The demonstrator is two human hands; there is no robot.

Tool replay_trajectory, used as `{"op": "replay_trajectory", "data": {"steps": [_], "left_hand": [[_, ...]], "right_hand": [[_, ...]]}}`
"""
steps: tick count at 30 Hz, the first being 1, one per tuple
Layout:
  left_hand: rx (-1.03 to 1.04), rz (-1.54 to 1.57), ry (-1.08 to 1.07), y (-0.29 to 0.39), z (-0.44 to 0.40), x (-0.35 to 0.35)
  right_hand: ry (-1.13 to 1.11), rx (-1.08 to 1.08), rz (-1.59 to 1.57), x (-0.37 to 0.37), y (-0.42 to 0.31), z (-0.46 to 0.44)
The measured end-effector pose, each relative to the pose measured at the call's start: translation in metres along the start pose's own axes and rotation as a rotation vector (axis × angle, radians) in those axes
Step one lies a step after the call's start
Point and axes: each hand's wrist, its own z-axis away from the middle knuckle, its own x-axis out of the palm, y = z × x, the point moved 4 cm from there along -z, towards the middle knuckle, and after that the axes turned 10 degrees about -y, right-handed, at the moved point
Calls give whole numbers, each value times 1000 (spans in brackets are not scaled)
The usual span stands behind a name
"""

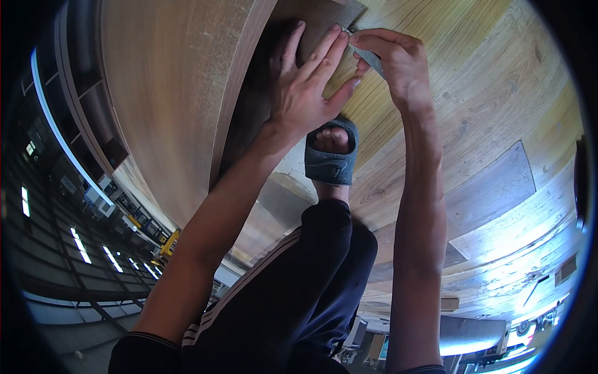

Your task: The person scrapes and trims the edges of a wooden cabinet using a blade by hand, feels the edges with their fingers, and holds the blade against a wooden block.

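Here's the yellowish-brown wood-grain surface (479, 112) underfoot, the tall brown wooden panel (168, 81) rising at left, and a dark brown flat panel (321, 14) between them. Both arms reach forward, right forearm nearly straight. The left hand (308, 93) lies palm down, fingers extended, thumb splayed, fingertips at the dark panel; the right hand (405, 68), wrist bent inward, pinches a thin grey strip (372, 60) just beside those left fingertips.

Blue-grey strip (370, 60); dark-brown panel (317, 12); yellowish wood-grain floor (436, 28); dark-grey sandal (329, 167); black trousers (293, 280), pale side stripes.
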Motion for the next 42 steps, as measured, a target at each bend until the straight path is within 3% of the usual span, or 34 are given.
{"op": "replay_trajectory", "data": {"steps": [3,12,22,24,28,30,34,42], "left_hand": [[-7,-2,-9,0,0,1],[-26,-40,-24,0,-2,5],[-26,-71,-46,4,-13,5],[-14,-84,-42,8,-19,0],[-18,-51,-78,10,-8,-6],[-21,-18,-94,7,1,-6],[9,21,-99,3,6,-2],[35,12,-62,1,5,-2]], "right_hand": [[85,154,-90,1,0,-1],[121,296,-105,2,-14,-2],[169,262,-140,-7,-13,-6],[123,102,-109,-15,-17,-8],[48,98,-75,-10,-20,-6],[67,325,-96,3,-16,1],[84,223,-134,1,-14,3],[94,284,-94,-1,-15,1]]}}
